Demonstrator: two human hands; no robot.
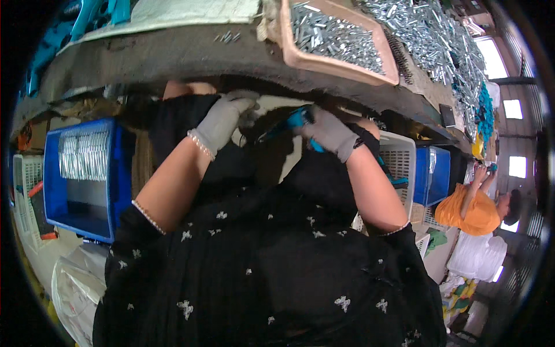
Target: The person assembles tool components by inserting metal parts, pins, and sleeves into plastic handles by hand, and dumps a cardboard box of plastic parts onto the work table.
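Both my hands wear pale grey gloves and are above my lap, below the bench edge. My right hand (pixel 330 134) is closed round a hand tool with teal handles (pixel 298 119), which looks like pliers. Its dark jaws point left, toward my other hand. My left hand (pixel 224 120) is a short way from the jaws, at the left. Its fingers are bent and smeared by motion, so I cannot make out whether they hold anything.
A dark bench (pixel 173 55) runs across the front. On it stand a pink tray (pixel 338 68) of small metal pins and a heap of metal parts (pixel 428 40). A blue crate (pixel 87 211) holds stacked metal pieces at left. Another person (pixel 471 211) works far right.
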